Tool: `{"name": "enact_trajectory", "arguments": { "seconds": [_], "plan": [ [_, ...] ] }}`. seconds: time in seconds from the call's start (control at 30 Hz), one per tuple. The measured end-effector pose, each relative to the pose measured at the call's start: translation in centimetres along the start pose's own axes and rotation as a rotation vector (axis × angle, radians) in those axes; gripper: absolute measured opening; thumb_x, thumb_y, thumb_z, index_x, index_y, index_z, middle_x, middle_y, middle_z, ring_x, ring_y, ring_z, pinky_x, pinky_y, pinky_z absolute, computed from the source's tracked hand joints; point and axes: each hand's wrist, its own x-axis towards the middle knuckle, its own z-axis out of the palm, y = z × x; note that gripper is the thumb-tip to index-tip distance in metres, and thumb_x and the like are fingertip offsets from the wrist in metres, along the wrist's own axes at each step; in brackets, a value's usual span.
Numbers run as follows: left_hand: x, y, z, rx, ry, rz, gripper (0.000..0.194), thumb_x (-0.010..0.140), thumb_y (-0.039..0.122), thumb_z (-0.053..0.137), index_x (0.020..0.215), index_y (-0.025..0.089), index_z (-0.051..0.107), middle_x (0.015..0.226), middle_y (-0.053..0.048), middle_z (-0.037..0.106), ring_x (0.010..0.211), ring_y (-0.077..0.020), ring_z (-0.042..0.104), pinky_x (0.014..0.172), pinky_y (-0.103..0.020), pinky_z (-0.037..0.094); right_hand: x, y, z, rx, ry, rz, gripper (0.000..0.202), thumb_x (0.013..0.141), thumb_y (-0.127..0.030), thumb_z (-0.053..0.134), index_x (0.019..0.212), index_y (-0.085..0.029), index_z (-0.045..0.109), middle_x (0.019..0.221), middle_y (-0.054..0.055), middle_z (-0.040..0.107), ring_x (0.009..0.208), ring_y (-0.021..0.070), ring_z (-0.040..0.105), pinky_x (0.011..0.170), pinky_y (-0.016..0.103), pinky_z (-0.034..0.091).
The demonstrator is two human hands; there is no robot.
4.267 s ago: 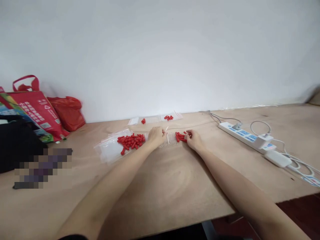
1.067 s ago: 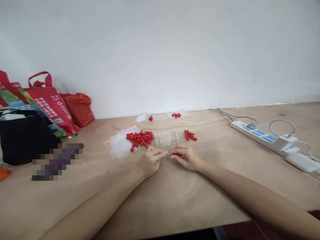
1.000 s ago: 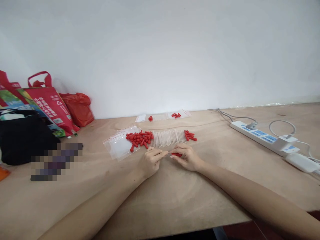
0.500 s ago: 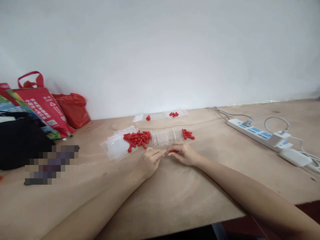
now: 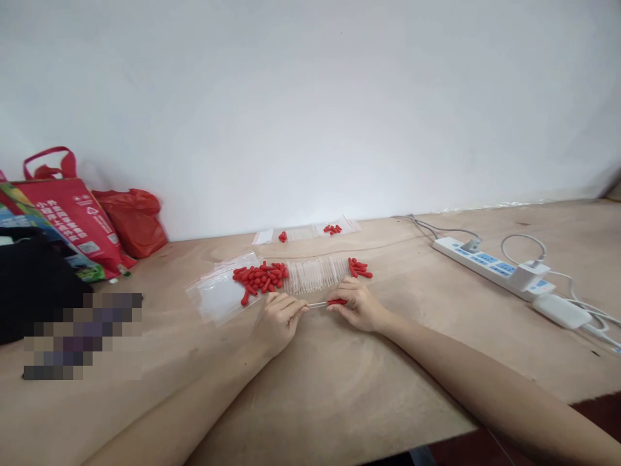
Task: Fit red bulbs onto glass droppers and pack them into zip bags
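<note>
A thin clear dropper tube (image 5: 317, 305) spans the gap between my hands. My left hand (image 5: 280, 320) pinches its left end. At the tube's right end, my right hand (image 5: 358, 307) is closed on a red rubber dropper bulb (image 5: 336, 301); whether the tube sits inside the bulb I cannot tell. Just beyond my hands lies a row of clear tubes (image 5: 317, 274). A heap of red bulbs (image 5: 259, 279) borders the row on the left, partly on clear zip bags (image 5: 220, 294). Several more red bulbs (image 5: 359, 268) lie at its right end.
Near the wall, clear bags (image 5: 303, 233) hold tubes and red bulbs. On the right are a white power strip (image 5: 478, 262), a white adapter (image 5: 560, 310) and cables. A red bag (image 5: 133, 223), a printed shopping bag (image 5: 72, 220) and a black bag (image 5: 39, 285) stand left.
My hands have moved apart slightly, so a length of clear tube now shows between them. The whole view has shifted a little.
</note>
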Motion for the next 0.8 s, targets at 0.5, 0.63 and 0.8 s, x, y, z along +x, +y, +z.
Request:
{"name": "enact_trajectory", "arguments": {
  "seconds": [0.5, 0.63, 0.8],
  "plan": [
    [0.7, 0.6, 0.2, -0.15, -0.026, -0.132, 0.022, 0.087, 0.023, 0.04, 0.079, 0.016, 0.06, 0.06, 0.0, 0.061, 0.058, -0.0127, 0.055, 0.062, -0.026, 0.038, 1.9, -0.4, 1.8, 0.879, 0.312, 0.61, 0.033, 0.062, -0.038, 0.068, 0.087, -0.02, 0.057, 0.063, -0.003, 0.057, 0.059, 0.0117, 0.052, 0.063, 0.028, 0.04],
    [0.9, 0.7, 0.3, -0.195, -0.047, -0.159, 0.023, 0.087, 0.025, 0.041, 0.077, 0.018, 0.06, 0.059, 0.001, 0.06, 0.057, -0.0127, 0.055, 0.062, -0.027, 0.04, 2.1, -1.7, 2.9, 1.107, 0.373, 0.692, 0.046, 0.052, -0.039, 0.074, 0.088, -0.021, 0.051, 0.06, -0.005, 0.056, 0.06, 0.0115, 0.054, 0.065, 0.028, 0.041],
    [1.0, 0.6, 0.1, -0.23, -0.042, -0.14, 0.017, 0.085, 0.025, 0.045, 0.084, 0.017, 0.06, 0.074, -0.003, 0.064, 0.071, -0.0159, 0.056, 0.067, -0.029, 0.043, 1.9, -1.4, 3.8, 1.02, 0.304, 0.681, 0.043, 0.061, -0.05, 0.064, 0.086, -0.019, 0.048, 0.062, -0.002, 0.056, 0.057, 0.0118, 0.052, 0.06, 0.027, 0.04]
  ]
}}
